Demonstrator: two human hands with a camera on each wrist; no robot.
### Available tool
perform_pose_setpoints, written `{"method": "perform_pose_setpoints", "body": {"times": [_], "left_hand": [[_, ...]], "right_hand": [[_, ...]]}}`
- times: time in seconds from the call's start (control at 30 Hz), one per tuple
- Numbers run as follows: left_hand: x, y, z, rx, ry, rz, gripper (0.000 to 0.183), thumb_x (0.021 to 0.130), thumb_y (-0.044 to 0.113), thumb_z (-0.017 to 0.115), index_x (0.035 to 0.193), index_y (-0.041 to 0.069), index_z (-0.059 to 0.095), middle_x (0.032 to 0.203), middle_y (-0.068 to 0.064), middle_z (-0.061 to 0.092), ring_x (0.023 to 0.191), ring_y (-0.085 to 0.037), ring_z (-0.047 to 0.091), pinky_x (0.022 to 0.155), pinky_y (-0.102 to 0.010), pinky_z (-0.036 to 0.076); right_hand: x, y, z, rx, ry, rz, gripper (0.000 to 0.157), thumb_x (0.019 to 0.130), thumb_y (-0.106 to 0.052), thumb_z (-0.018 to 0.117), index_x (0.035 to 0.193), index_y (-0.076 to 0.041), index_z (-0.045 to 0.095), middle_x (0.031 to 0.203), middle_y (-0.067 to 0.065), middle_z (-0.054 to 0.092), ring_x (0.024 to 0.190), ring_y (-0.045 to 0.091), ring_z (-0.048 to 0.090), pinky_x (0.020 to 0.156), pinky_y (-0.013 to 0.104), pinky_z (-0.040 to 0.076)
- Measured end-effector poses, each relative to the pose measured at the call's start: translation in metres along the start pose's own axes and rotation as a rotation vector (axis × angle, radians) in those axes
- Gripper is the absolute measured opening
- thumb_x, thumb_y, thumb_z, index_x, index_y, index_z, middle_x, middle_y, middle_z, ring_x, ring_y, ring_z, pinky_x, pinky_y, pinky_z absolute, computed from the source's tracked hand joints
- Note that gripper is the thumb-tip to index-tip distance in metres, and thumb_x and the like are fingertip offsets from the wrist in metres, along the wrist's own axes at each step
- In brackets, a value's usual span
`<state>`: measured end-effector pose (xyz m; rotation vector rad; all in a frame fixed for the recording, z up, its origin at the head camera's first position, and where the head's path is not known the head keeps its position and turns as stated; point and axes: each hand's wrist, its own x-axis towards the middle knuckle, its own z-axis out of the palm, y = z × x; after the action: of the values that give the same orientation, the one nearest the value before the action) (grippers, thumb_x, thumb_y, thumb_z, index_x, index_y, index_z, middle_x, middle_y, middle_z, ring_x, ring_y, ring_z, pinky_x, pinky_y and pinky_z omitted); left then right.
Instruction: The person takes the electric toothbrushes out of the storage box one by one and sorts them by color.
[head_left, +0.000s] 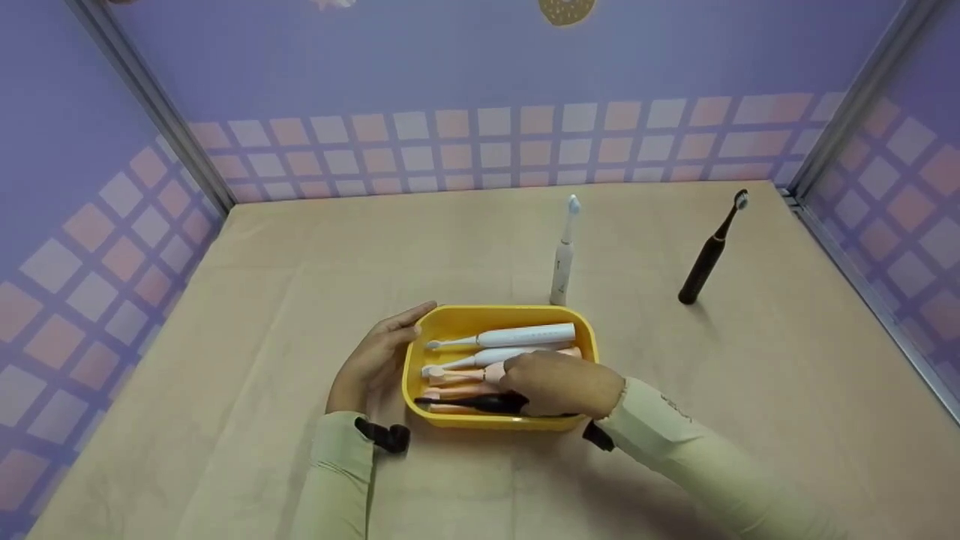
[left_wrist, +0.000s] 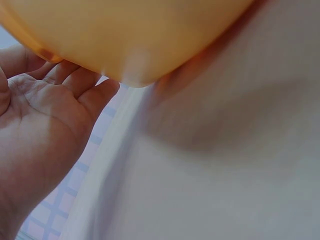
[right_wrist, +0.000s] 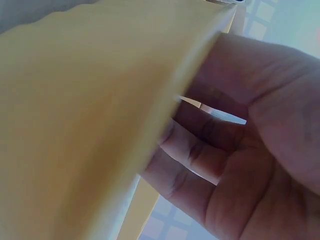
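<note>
A yellow plastic bin (head_left: 495, 423) on the table holds several electric toothbrushes lying side by side. Among them are a white toothbrush (head_left: 525, 335), a pink toothbrush (head_left: 493, 373) and a black toothbrush (head_left: 480, 403). My left hand (head_left: 375, 360) grips the bin's left end, its fingers against the outer wall in the left wrist view. Reaching over the near right rim, my right hand (head_left: 562, 384) has curled fingers around the handle of the pink toothbrush; its fingertips are hidden. In the right wrist view, the bin's wall (right_wrist: 90, 120) covers what those fingers touch.
Behind the bin a white electric toothbrush (head_left: 562, 266) stands upright. Farther right stands a black electric toothbrush (head_left: 703, 266). A beige cloth covers the table (head_left: 360, 255), and purple checked panels (head_left: 480, 67) enclose its back and sides.
</note>
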<state>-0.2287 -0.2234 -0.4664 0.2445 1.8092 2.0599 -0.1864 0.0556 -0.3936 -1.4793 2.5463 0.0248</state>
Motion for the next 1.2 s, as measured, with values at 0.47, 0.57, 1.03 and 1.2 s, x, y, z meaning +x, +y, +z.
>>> {"method": "perform_pose_setpoints", "body": {"times": [0.47,0.57,1.03,1.2], "left_hand": [[0.000,0.002,0.000,0.005,-0.010,0.007,0.052,0.101,0.009,0.041,0.151,0.006,0.030,0.157,-0.012,0.030,0.142,-0.026,0.033,0.112,-0.032,0.037],[0.000,0.002,0.001,-0.002,-0.010,0.006,0.052,0.101,0.008,0.041,0.151,0.006,0.029,0.157,-0.012,0.030,0.142,-0.026,0.034,0.111,-0.032,0.037],[0.000,0.001,0.000,0.018,-0.010,0.006,0.052,0.101,0.010,0.042,0.151,0.007,0.030,0.157,-0.011,0.028,0.140,-0.026,0.036,0.110,-0.032,0.040],[-0.001,0.002,-0.001,0.028,-0.029,0.015,0.052,0.101,0.009,0.041,0.152,0.006,0.027,0.159,-0.013,0.024,0.139,-0.028,0.038,0.107,-0.032,0.043]], "right_hand": [[0.000,0.001,0.004,-0.037,-0.028,-0.005,0.004,0.085,-0.011,0.070,0.089,-0.009,0.069,0.083,0.003,0.069,0.069,0.015,0.058,0.067,0.030,0.054],[0.001,0.002,0.003,-0.022,-0.053,0.001,0.005,0.086,-0.011,0.069,0.090,-0.009,0.069,0.084,0.002,0.069,0.069,0.014,0.057,0.067,0.030,0.054],[-0.003,0.011,-0.002,0.201,-0.138,0.052,0.004,0.087,-0.007,0.065,0.087,-0.011,0.064,0.072,-0.006,0.051,0.066,0.010,0.044,0.058,0.022,0.036],[-0.004,0.015,-0.001,0.259,-0.124,0.033,0.006,0.086,-0.006,0.064,0.085,-0.012,0.064,0.071,-0.007,0.050,0.063,0.008,0.044,0.055,0.020,0.035]]}}
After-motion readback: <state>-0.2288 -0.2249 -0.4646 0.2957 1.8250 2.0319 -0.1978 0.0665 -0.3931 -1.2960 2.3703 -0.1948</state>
